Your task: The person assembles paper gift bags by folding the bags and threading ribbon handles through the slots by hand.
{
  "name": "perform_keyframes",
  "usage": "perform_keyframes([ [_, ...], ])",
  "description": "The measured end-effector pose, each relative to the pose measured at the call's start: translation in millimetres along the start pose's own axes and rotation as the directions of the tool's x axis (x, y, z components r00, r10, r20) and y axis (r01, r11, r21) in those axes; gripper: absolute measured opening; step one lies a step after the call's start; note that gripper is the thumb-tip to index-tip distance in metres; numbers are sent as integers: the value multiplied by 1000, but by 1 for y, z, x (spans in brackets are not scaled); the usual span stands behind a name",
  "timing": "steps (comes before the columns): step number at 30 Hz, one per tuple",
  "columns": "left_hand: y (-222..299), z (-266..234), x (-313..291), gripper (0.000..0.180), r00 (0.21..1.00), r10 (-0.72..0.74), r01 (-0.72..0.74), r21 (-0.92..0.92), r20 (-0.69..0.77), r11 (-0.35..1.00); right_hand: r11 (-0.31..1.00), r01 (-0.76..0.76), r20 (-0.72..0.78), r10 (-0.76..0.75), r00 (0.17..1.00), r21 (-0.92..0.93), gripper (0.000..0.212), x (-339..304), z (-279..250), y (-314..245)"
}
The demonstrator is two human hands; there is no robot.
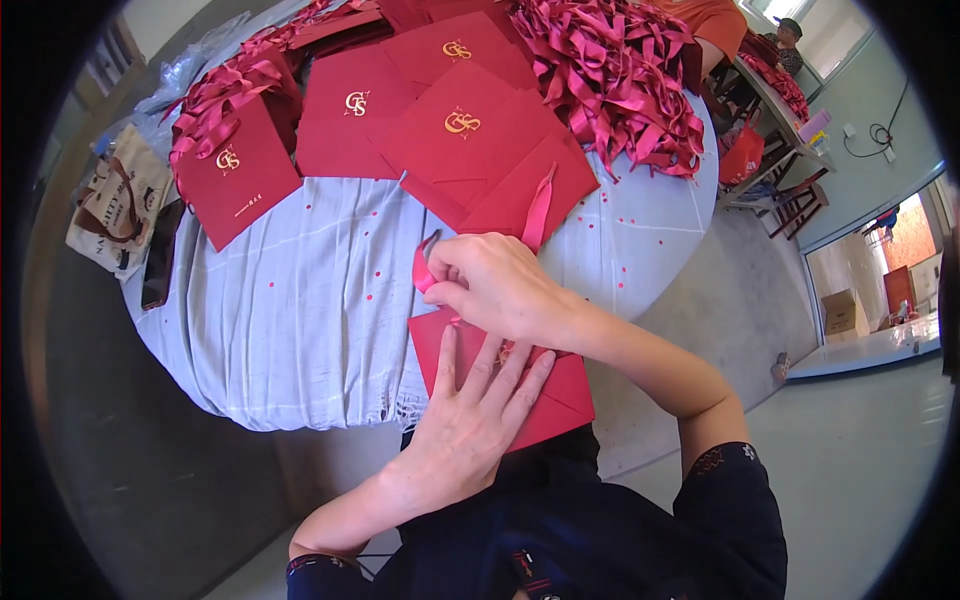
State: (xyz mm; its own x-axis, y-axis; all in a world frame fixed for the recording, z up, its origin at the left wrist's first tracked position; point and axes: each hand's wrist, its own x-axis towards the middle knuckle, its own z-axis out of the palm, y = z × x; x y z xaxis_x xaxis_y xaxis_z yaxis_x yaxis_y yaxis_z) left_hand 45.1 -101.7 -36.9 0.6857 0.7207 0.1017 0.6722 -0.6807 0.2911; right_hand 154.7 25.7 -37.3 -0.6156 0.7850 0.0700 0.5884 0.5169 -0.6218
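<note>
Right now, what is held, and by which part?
The right hand pinches a pink ribbon, exact spot hidden. The left hand lies across a red paper bag; thumb hidden, grip uncertain.

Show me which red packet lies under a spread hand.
The lowest red packet in view, beneath the left hand; the other packets lie farther up.

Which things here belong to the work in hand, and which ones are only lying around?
In use or apparently part of the work:
- flat red paper envelope under the left hand
- shiny pink ribbon in the right hand
- gold-marked red envelopes
- heap of pink ribbons

Apparently just lying about:
- black rectangular phone
- beige cloth bag with brown handles
</note>
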Motion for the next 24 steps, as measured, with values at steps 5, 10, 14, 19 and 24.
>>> perform_keyframes([
  [5,0,5,0,97,999,-16,15,8,49,1000,969,209,-162,-188,969,128,14,4,14,10],
  [10,1,5,0,97,998,-13,12,20,65,1000,955,273,-242,-239,940,115,15,4,21,9],
  [14,3,5,1,98,996,-25,22,36,87,999,959,274,-314,-239,919,72,16,8,25,10],
  [19,4,5,3,99,998,-19,16,47,68,999,956,272,-266,-235,935,109,15,8,23,10],
  [24,5,1,4,91,996,-45,41,62,78,997,931,340,-370,-271,889,134,12,1,12,13],
])
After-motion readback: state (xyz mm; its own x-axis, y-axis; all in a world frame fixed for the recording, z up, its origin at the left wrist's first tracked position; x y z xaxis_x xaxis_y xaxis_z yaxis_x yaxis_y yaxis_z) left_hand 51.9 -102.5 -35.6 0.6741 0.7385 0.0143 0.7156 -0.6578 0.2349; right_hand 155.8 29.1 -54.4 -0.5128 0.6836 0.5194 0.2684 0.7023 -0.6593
